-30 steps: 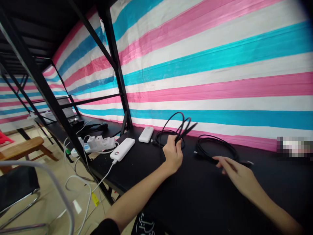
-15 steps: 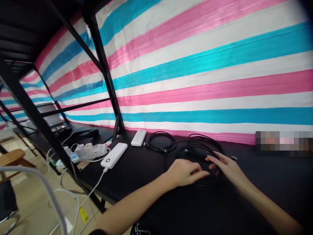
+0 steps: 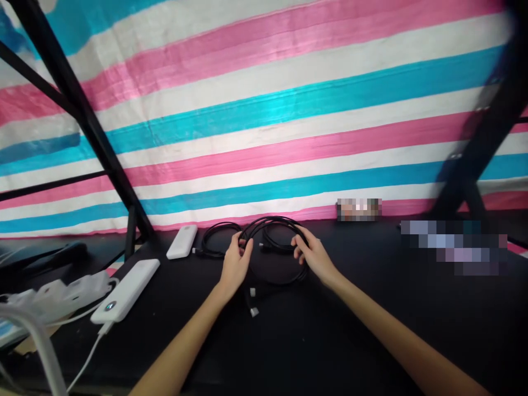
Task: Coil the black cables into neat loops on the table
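Observation:
A black cable coil (image 3: 274,223) lies looped on the black table (image 3: 371,308). My left hand (image 3: 236,261) grips the coil's left side with curled fingers. My right hand (image 3: 314,254) pinches its right side. Two plug ends (image 3: 252,301) of the cable trail on the table just below my left hand. A second, smaller black cable coil (image 3: 214,242) rests to the left, touching the first.
Two white power banks lie on the left: one (image 3: 181,242) near the frame post, one (image 3: 126,290) with a white lead. A white power strip (image 3: 58,291) sits at far left. A black metal rack post (image 3: 88,126) rises left; a striped tarp hangs behind.
Both hands have moved from lying on the pile to holding one coil by its two sides. The view has swung right, so the power banks sit further left.

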A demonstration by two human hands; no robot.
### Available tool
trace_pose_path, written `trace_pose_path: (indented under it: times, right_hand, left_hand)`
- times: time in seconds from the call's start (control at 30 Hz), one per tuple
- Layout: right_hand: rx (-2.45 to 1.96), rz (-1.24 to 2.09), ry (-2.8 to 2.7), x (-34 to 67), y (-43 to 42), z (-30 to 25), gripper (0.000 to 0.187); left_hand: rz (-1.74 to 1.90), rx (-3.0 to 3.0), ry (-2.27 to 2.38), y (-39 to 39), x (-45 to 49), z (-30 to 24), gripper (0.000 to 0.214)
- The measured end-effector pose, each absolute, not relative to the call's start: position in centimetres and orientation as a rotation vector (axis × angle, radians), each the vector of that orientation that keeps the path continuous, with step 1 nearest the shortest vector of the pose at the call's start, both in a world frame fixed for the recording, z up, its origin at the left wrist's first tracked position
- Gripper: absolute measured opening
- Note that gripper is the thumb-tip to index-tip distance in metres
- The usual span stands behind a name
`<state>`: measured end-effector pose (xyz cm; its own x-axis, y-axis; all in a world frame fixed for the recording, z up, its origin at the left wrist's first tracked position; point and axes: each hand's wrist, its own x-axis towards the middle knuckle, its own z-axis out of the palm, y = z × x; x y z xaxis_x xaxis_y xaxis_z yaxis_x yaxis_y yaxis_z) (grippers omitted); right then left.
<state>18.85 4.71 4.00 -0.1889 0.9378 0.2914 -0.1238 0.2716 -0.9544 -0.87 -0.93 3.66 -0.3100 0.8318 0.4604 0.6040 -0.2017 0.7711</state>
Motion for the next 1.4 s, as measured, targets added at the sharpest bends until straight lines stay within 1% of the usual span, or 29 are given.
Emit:
trace_pose_path:
  times: [0.07, 0.23, 0.37, 0.57, 0.7, 0.8, 0.9, 1.07, 1.2, 1.3, 1.37, 1.4]
  right_hand:
    - [-0.825, 1.192, -1.393, 19.0, 4.8, 4.0, 0.046]
    - [-0.853, 1.329, -1.265, 19.3, 5.2, 3.8, 0.038]
    - [-0.886, 1.492, -1.090, 19.4, 5.2, 4.1, 0.030]
    - [-0.924, 1.664, -1.043, 19.3, 4.8, 4.7, 0.030]
    - [-0.908, 1.658, -0.990, 19.5, 4.6, 5.1, 0.027]
    - [-0.820, 1.658, -0.962, 19.8, 4.6, 5.7, 0.032]
    - [-0.739, 1.653, -0.942, 20.4, 4.8, 6.2, 0.039]
    - [-0.685, 1.661, -0.922, 21.0, 5.3, 6.4, 0.037]
    - [-0.663, 1.649, -0.919, 21.0, 5.3, 6.5, 0.033]
    - [-0.690, 1.609, -0.959, 20.8, 5.4, 6.1, 0.026]
    - [-0.749, 1.530, -1.039, 20.6, 5.5, 5.6, 0.024]
    - [-0.790, 1.459, -1.108, 20.5, 5.6, 5.2, 0.026]
  left_hand:
    - [1.461, 1.606, 1.677, -1.0, -0.5, 3.3, 0.035]
    - [1.366, 1.480, 1.489, -1.5, 0.6, 3.5, 0.040]
    - [1.492, 1.440, 1.459, -1.5, 0.6, 3.7, 0.041]
    - [1.707, 1.267, 1.367, -0.9, -0.4, 3.9, 0.043]
    - [1.837, 1.195, 1.426, -0.6, -1.2, 4.1, 0.042]
    - [1.952, 1.178, 1.432, -0.5, -1.6, 4.2, 0.040]
    - [2.117, 1.161, 1.375, -0.6, -1.9, 4.7, 0.035]
    - [2.322, 1.079, 1.234, -0.8, -2.5, 5.6, 0.032]
    - [2.386, 1.016, 1.209, -0.7, -2.7, 5.8, 0.033]
    - [2.378, 1.015, 1.218, -0.8, -2.4, 5.7, 0.033]
    - [2.325, 1.070, 1.221, -1.1, -1.7, 5.6, 0.032]
    - [2.271, 1.116, 1.229, -1.2, -1.4, 5.5, 0.032]
